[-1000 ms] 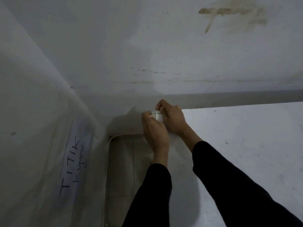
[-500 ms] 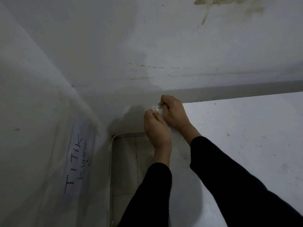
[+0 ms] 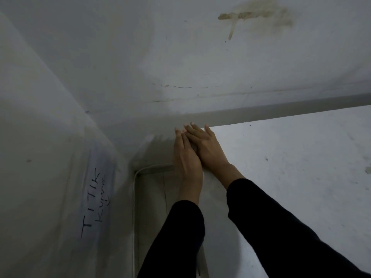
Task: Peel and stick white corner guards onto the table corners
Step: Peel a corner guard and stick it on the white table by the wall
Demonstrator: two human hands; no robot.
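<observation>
- The left hand (image 3: 186, 157) and right hand (image 3: 208, 149) lay flat over the far-left corner of the white table (image 3: 291, 167). The fingers of both were straight and close together, clamped on nothing, and their tips overlapped at that corner.
- The right hand rested on the tabletop at the corner, while the left hand lay against the table's side face just below it.
- The corner guard itself was not visible. It was probably under the two palms, being pressed onto the corner, but the view could not confirm this.
- Such a guard would likely be light and slightly pliant, with a sticky inner face that grabs at first touch, so repositioning would be difficult.
- It would best be held by its outer faces or thin edges, keeping fingertips off the adhesive. Firm, even pressure on each wing should then seat it.
- Left of the corner, a pale wall (image 3: 60, 137) carried dark handwriting (image 3: 94, 199), and a thin cable (image 3: 134, 197) ran down below the corner.
</observation>
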